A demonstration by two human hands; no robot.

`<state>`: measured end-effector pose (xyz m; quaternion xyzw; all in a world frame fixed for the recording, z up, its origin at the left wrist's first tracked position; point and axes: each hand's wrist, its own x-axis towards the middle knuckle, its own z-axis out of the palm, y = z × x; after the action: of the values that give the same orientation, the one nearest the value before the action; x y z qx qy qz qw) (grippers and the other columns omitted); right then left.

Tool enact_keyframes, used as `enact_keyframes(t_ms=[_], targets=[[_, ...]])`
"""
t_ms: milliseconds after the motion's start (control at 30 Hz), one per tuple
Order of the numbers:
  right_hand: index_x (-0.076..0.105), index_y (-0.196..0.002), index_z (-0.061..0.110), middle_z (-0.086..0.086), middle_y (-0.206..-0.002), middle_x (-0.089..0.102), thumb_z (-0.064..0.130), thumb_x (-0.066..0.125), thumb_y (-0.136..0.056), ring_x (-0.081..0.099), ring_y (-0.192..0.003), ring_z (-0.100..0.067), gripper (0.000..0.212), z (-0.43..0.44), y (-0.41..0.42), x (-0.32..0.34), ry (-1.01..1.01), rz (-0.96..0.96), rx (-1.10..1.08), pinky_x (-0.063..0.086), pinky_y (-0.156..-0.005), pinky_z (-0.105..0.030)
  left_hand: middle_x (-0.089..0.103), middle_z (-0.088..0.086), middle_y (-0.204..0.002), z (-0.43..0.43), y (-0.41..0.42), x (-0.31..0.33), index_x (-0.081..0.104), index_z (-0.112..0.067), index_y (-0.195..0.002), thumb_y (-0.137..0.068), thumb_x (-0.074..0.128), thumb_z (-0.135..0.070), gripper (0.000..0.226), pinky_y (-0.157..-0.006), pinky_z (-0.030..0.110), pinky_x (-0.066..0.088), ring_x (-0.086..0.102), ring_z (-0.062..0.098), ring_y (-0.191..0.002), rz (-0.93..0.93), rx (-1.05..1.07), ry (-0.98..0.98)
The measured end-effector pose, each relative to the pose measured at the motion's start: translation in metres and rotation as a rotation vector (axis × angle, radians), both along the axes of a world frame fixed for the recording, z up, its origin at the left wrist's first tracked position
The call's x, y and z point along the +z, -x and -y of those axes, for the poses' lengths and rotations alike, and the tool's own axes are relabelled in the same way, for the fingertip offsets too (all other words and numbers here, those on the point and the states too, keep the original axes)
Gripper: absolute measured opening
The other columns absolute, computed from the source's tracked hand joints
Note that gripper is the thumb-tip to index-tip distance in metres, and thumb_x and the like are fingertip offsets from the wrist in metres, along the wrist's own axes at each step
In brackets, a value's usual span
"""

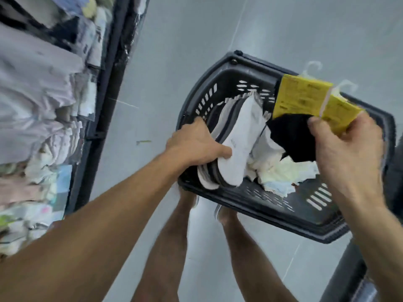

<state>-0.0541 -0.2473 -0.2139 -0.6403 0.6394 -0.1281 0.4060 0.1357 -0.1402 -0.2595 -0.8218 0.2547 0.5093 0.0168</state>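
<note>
A dark grey plastic basket (231,77) hangs in front of me above the grey floor. My left hand (196,144) grips a bundle of white and grey socks (237,140) standing on edge in the basket's left part. My right hand (346,153) holds packs of black socks (292,138) with yellow card labels (303,97) and clear plastic hooks over the basket's right side. Pale folded cloths (281,173) lie in the basket's bottom.
A dark-framed rack (104,101) on the left is stuffed with pale packed clothing (37,88). My bare legs (165,247) stand on the grey tiled floor (261,29) under the basket. A dark object (346,271) sits at the lower right.
</note>
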Motion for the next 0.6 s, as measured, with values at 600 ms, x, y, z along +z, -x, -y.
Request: enact_keyframes(t_ms=[600], targets=[[0.050,-0.133,0.014,-0.003,-0.114,0.059,0.065,0.060,-0.068,0.048,-0.102,-0.027,0.084,-0.222,-0.141,0.329,0.456,0.035,1.516,0.048,-0.084,-0.042,0.062,-0.037,-0.092,-0.295,0.017,0.333,0.045,-0.045,-0.107,-0.042,0.080,-0.048,0.073,-0.042,0.013,0.051,0.066,-0.008,-0.072,0.233,1.212,0.670]])
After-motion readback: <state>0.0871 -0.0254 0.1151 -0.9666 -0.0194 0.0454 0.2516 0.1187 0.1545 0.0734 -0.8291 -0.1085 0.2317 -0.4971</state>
